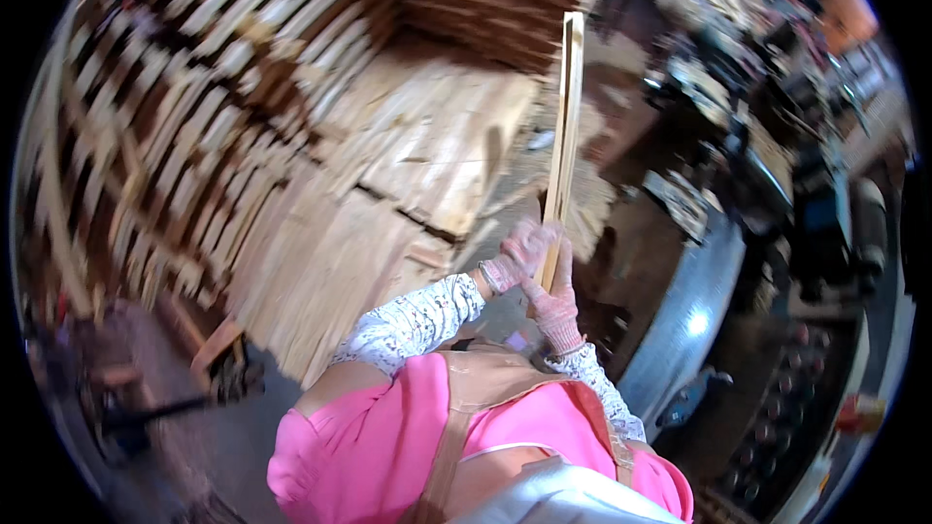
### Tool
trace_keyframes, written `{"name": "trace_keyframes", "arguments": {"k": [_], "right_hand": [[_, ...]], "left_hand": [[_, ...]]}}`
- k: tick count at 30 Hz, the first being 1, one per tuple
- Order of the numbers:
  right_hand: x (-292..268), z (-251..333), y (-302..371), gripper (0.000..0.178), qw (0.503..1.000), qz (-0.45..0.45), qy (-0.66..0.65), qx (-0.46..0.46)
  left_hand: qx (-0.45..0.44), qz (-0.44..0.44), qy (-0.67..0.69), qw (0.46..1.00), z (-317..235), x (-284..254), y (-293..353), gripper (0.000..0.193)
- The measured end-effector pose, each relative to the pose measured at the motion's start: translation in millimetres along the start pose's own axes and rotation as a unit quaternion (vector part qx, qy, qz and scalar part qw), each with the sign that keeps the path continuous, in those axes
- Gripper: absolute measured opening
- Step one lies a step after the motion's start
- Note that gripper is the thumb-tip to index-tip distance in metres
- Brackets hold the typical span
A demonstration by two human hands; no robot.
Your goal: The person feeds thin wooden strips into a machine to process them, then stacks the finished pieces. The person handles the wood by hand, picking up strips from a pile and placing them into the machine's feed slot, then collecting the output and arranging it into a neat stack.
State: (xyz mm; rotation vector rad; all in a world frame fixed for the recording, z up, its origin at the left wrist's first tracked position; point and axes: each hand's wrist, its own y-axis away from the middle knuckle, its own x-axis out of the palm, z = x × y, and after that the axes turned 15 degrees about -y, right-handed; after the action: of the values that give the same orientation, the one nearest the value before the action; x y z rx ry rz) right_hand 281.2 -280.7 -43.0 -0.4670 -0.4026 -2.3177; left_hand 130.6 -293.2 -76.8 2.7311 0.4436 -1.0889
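Observation:
A pair of long, narrow wooden strips stands out ahead of me, lying side by side with a dark gap between them. My left hand, in a pink-and-white knit glove and smeared by motion, is closed against their lower part from the left. Just below it, my right hand, gloved alike, grips the near end between thumb and fingers. Part of that end is hidden by the gloves.
Left of my hands are flat stacks of boards, with tall stacks of planks behind. Cluttered machinery stands at the right. A curved shiny metal surface lies beside my right arm.

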Motion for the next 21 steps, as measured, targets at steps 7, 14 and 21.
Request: {"name": "trace_keyframes", "arguments": {"k": [7,14,21], "right_hand": [[-159,50,167,0.09,0.808,-0.375,0.454,-0.006],[-224,49,178,0.072,0.608,-0.501,0.615,0.022],[-298,112,24,0.07,0.65,-0.526,0.543,-0.078]], "left_hand": [[0.004,0.175,0.249,0.953,-48,72,6,0.075],[-0.127,0.063,-0.026,0.99,83,43,63,0.06],[-0.231,-0.12,-0.24,0.935,172,-64,-2,0.073]]}}
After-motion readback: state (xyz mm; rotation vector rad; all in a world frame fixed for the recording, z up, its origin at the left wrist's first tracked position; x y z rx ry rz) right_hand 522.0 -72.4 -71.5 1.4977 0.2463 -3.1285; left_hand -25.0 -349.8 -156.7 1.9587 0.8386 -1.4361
